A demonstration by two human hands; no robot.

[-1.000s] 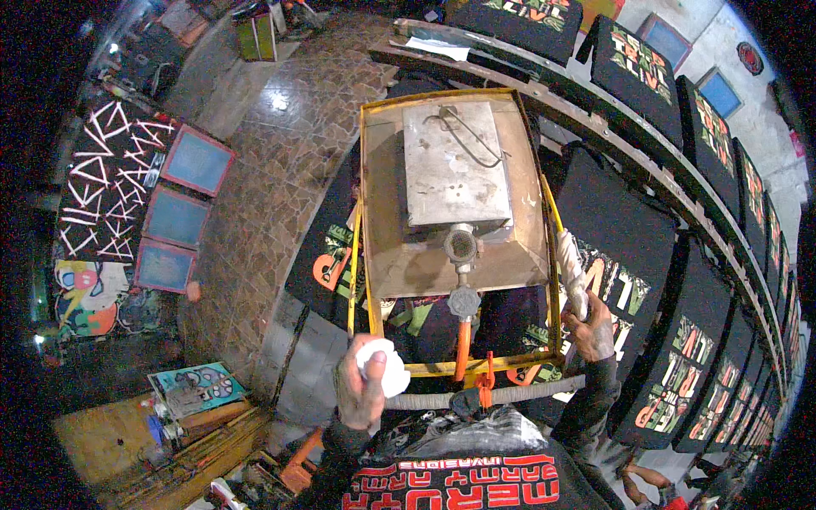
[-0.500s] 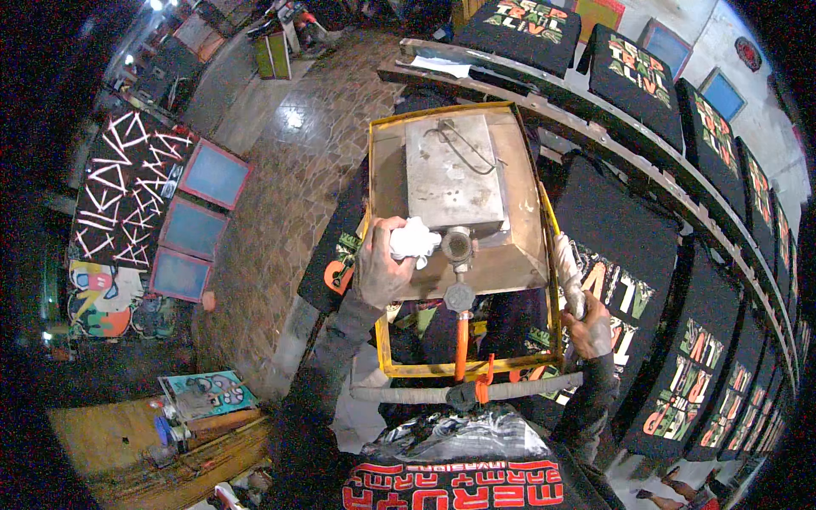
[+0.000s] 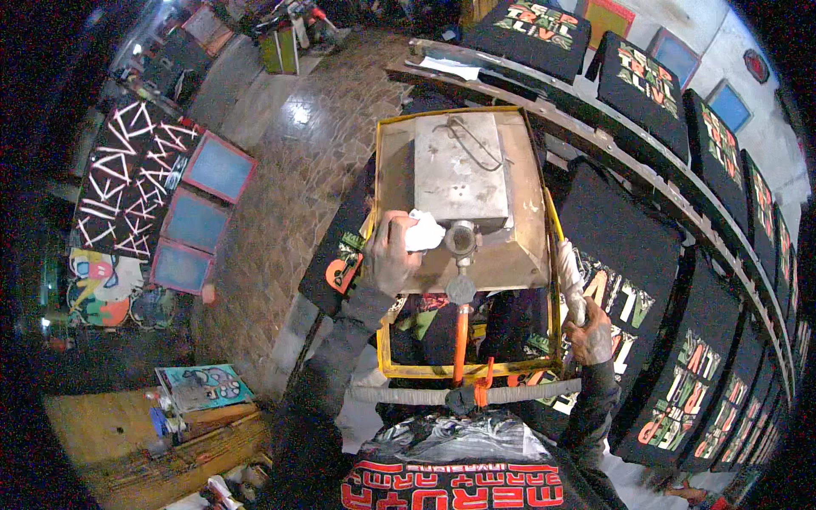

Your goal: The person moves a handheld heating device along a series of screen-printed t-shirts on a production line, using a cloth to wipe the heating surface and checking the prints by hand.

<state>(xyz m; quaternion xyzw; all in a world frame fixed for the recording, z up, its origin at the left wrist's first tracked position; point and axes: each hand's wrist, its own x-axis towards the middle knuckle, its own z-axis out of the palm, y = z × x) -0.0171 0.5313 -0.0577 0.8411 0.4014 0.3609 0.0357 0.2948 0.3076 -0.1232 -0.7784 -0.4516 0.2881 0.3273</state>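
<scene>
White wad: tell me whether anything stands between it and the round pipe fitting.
Nothing visible does: the white wad, held in the left hand, appears just left of the pipe fitting; whether they touch, I cannot tell.

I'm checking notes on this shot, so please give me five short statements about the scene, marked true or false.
1. The left hand holds a white wad. True.
2. The right hand is empty. False: it grips a pale wrapped handle.
3. The metal box sits within a yellow frame. True.
4. The blue panels at left have green edges. False: their edges are reddish.
5. The black shirts at right carry coloured lettering. True.
</scene>
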